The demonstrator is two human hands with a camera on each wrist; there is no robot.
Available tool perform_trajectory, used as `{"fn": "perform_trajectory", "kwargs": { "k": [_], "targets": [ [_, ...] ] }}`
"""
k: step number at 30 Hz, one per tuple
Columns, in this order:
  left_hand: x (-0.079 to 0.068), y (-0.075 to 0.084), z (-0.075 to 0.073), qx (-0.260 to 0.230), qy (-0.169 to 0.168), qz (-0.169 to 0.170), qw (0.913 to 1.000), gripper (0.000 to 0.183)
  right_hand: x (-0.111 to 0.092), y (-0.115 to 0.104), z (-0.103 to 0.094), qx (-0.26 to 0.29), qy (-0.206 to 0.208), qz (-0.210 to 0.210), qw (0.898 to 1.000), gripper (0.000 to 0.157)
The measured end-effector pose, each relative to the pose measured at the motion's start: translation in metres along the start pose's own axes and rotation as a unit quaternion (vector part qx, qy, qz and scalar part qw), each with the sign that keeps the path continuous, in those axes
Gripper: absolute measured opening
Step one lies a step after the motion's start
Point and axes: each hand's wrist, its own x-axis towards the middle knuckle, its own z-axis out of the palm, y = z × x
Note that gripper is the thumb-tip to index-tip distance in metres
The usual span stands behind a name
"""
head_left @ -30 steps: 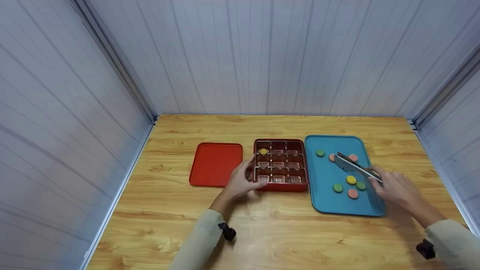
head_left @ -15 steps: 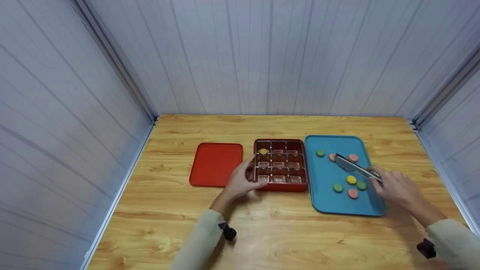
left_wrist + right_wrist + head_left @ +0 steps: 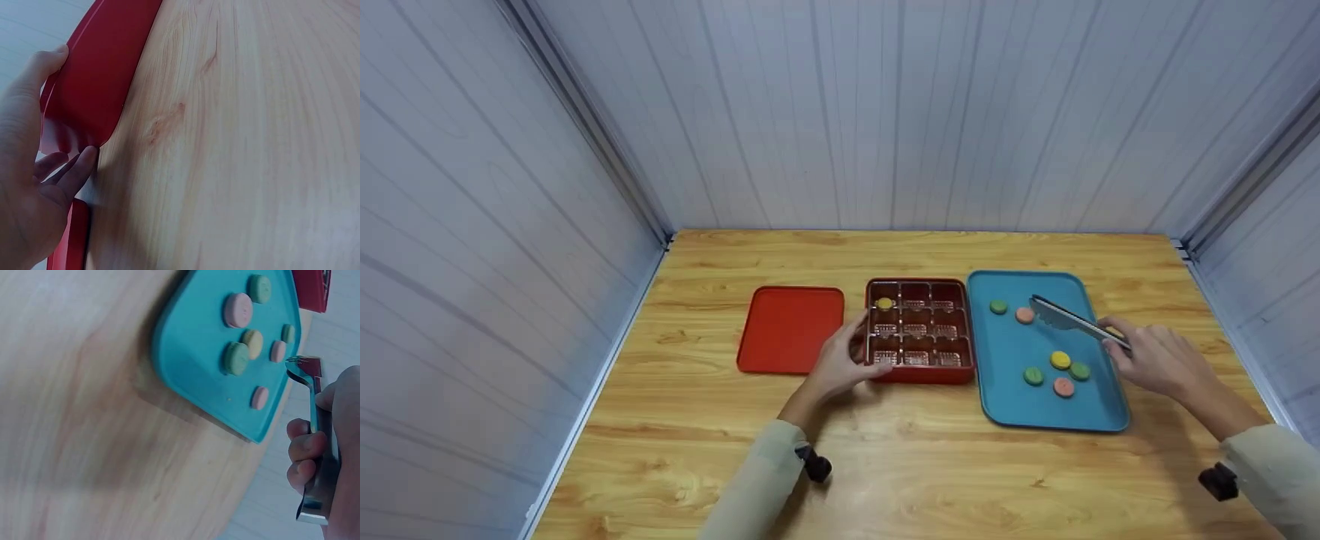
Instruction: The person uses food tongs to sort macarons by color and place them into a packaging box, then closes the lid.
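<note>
My left hand (image 3: 840, 364) holds the near left corner of a red box (image 3: 926, 375), thumb at its front wall and fingers along its left side. A clear insert divides the box into several compartments, and a yellow macaron (image 3: 885, 304) lies in the far left one. In my right hand (image 3: 1159, 360) are metal tongs (image 3: 315, 405), their tips over the blue tray (image 3: 1005, 397) with nothing between them. On the tray lie pink macarons (image 3: 1024, 316), green macarons (image 3: 1033, 376) and a yellow macaron (image 3: 1060, 360). The tongs hide one pink macaron in the head view.
A flat red lid (image 3: 791, 330) lies left of the box. The tray stands close against the box's right side on the wooden table (image 3: 930, 465). Pale panel walls (image 3: 840, 112) rise behind and at both sides.
My right hand has moved slightly right, raising the tongs off the pink macaron they overlapped. My left hand and the box stay put.
</note>
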Motion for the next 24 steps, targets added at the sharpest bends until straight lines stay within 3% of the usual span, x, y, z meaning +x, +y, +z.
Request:
{"fn": "perform_trajectory", "kwargs": {
  "k": [13, 24],
  "targets": [
    [-0.002, 0.000, -0.001, 0.000, 0.002, 0.000, 1.0000, 0.118, 0.023, -0.015, -0.030, 0.015, -0.047, 0.014, 0.999, 0.027],
    [0.000, 0.000, 0.001, 0.012, 0.003, 0.004, 0.9999, 0.118, 0.039, -0.031, -0.032, 0.029, -0.069, 0.015, 0.997, 0.034]
  ]
}}
